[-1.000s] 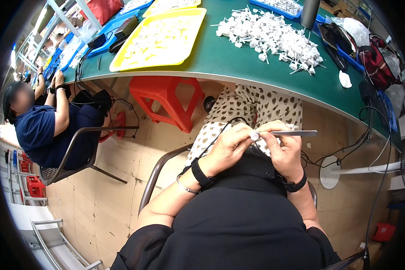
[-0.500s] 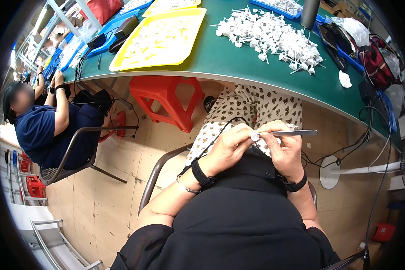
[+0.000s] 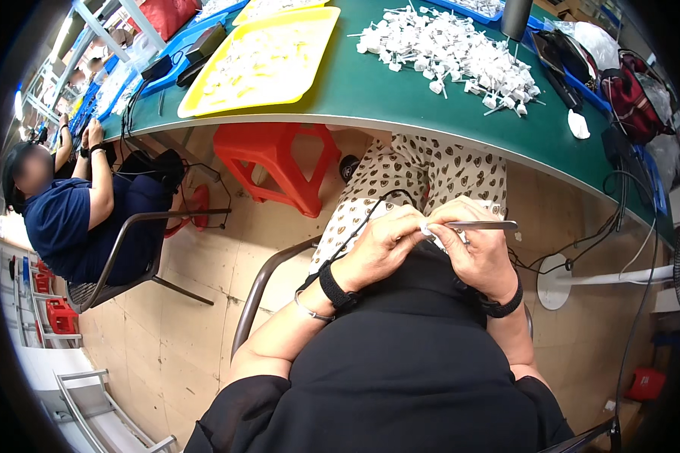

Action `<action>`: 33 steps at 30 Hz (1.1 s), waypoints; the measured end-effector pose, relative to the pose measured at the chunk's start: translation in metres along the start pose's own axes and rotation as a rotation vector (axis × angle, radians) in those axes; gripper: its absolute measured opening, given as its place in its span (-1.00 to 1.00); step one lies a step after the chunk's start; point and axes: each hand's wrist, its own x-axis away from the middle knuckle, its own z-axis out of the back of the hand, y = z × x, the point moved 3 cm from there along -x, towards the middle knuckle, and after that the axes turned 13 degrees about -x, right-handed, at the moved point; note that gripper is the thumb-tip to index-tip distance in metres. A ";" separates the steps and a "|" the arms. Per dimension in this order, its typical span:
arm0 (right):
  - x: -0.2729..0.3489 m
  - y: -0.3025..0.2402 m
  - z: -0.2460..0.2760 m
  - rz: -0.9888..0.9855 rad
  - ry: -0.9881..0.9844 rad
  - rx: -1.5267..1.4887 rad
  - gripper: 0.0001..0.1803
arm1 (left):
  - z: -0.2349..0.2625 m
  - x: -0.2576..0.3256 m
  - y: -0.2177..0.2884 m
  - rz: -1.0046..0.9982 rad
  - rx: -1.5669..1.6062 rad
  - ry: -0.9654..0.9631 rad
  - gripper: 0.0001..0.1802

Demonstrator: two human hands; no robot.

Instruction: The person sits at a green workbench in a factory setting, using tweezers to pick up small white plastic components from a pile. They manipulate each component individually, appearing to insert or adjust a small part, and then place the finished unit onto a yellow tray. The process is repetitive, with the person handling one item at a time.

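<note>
We pinch a small white piece (image 3: 426,227) between left hand (image 3: 387,243) and right hand (image 3: 477,249), which also grips a metal tool (image 3: 493,225).

White piece (image 3: 425,229): small, pinched where the left hand (image 3: 385,243) and right hand (image 3: 479,254) meet, three o'clock of view centre; partly covered, exact shape unclear
Metal tool (image 3: 485,225): slim, grey, straight, nearly level in the right hand; free end toward three o'clock, other end hidden
</note>
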 end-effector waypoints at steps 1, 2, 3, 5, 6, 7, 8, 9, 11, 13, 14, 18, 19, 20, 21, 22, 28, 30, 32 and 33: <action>0.000 0.001 0.001 0.007 0.008 -0.002 -0.94 | 0.000 -0.001 -0.001 -0.004 0.008 0.006 -0.83; 0.000 0.002 0.001 0.015 0.017 -0.005 -0.94 | 0.001 -0.001 0.000 0.012 0.006 0.012 -0.82; 0.003 0.005 0.000 -0.066 0.089 -0.112 -0.93 | 0.004 -0.001 0.001 0.028 0.003 0.019 -0.82; 0.011 0.010 -0.005 -0.226 0.232 -0.323 -0.91 | 0.007 -0.004 0.003 0.026 -0.017 0.021 -0.83; 0.012 0.015 -0.007 -0.198 0.260 -0.351 -0.89 | 0.009 -0.007 0.003 0.009 -0.034 0.014 -0.86; 0.012 0.014 -0.008 -0.213 0.267 -0.353 -0.89 | 0.010 -0.007 0.004 -0.003 -0.052 0.008 -0.87; 0.012 0.014 -0.009 -0.228 0.275 -0.355 -0.90 | 0.010 -0.006 0.004 -0.008 -0.059 0.030 -0.88; 0.012 0.014 -0.010 -0.243 0.283 -0.357 -0.90 | 0.009 -0.006 0.005 -0.013 -0.064 0.052 -0.89; 0.011 0.014 -0.010 -0.223 0.271 -0.315 -0.91 | 0.008 -0.005 0.005 -0.013 -0.062 0.069 -0.86; 0.011 0.014 -0.011 -0.216 0.268 -0.293 -0.91 | 0.008 -0.005 0.004 -0.002 -0.051 0.054 -0.80; 0.012 0.014 -0.011 -0.219 0.271 -0.293 -0.92 | 0.008 -0.005 0.003 -0.001 -0.041 0.054 -0.80; 0.012 0.018 -0.011 -0.167 0.283 -0.257 -0.93 | 0.008 -0.005 0.005 0.001 -0.065 0.046 -0.86; 0.012 0.019 -0.011 -0.180 0.287 -0.262 -0.92 | 0.009 -0.005 0.005 0.001 -0.086 0.045 -0.88; 0.013 0.019 -0.011 -0.193 0.291 -0.267 -0.92 | 0.009 -0.005 0.005 -0.002 -0.090 0.046 -0.88; 0.013 0.020 -0.011 -0.206 0.295 -0.272 -0.92 | 0.009 -0.005 0.005 -0.004 -0.095 0.047 -0.88; 0.013 0.019 -0.011 -0.203 0.294 -0.275 -0.92 | 0.009 -0.005 0.005 -0.006 -0.100 0.048 -0.88; 0.012 0.015 -0.011 -0.214 0.285 -0.283 -0.92 | 0.009 -0.005 0.006 0.002 -0.084 0.053 -0.87; 0.012 0.014 -0.011 -0.228 0.268 -0.263 -0.92 | 0.009 -0.005 0.005 0.000 -0.094 0.040 -0.87; 0.011 0.013 -0.010 -0.211 0.259 -0.242 -0.93 | 0.008 -0.005 0.005 0.002 -0.100 0.030 -0.87; 0.011 0.013 -0.010 -0.203 0.255 -0.232 -0.93 | 0.008 -0.004 0.004 0.004 -0.102 0.027 -0.87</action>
